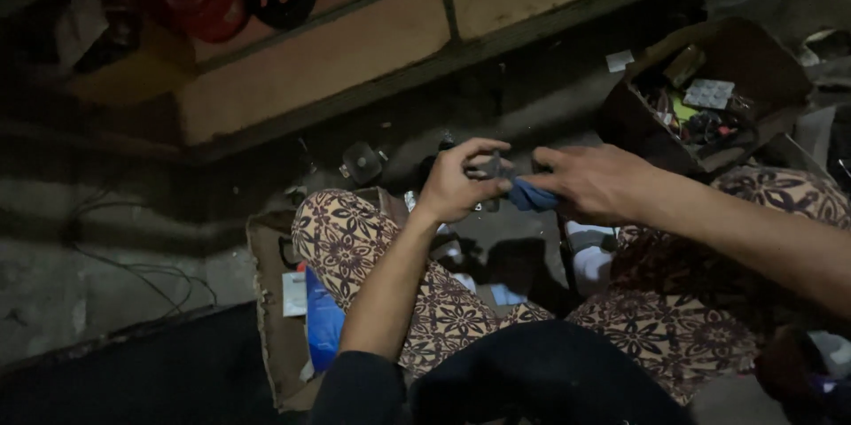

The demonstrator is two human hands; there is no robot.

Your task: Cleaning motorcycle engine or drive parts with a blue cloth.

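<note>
Small dark metal part (493,168), blue cloth (532,197)

The person wears loose trousers (443,310) in a brown and cream flower print. A dark top (532,372), at six o'clock, has short sleeves, leaving both forearms bare.

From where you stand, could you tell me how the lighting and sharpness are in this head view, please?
Head view: dim overall, with the left floor and bottom edge nearly black. The left hand and right hand are the best lit, yet the small dark part and blue cloth between them look soft. The cardboard box is murky, its contents hard to make out. No glare.
</note>
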